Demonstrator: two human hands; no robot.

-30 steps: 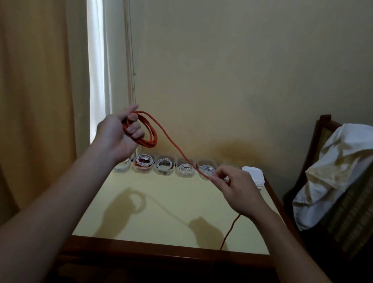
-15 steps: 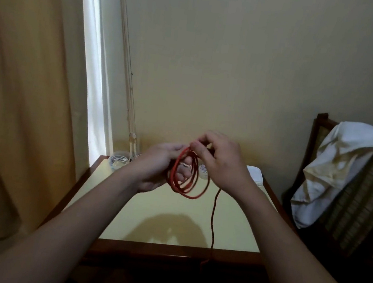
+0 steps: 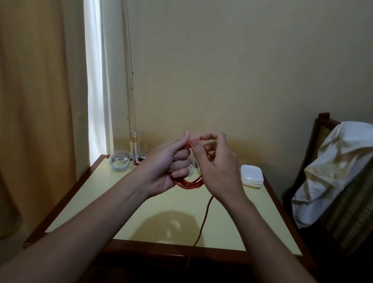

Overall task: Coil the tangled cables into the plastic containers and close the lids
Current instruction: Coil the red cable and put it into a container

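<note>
Red cable point(image 3: 187, 183) is in both my hands above the middle of the desk point(image 3: 107, 202), most of it gathered into a small coil of several loops. My left hand point(image 3: 165, 169) is clenched round that coil, fingers curled through the loops. My right hand point(image 3: 218, 171) pinches the strand at the top of the coil between thumb and forefinger. From under the right hand a loose tail point(image 3: 205, 216) hangs down, crosses the front edge of the desk and drops out of sight. I cannot tell how much is left to wind, but I judge a few more turns at least.

At the back left of the desk stand clear plastic containers point(image 3: 118, 170). Two are in plain view, each with a white cable point(image 3: 117, 160) coiled inside and no lid on; any others in the row are hidden behind my hands. A white stack point(image 3: 251, 178) at the back right, which I take for the lids, sits well apart from them.

By my reckoning the coiling is well along, and this red one is perhaps the last. The closing has not begun: the coil has to go into a container, and every open container I can see needs its lid pressed on
</note>
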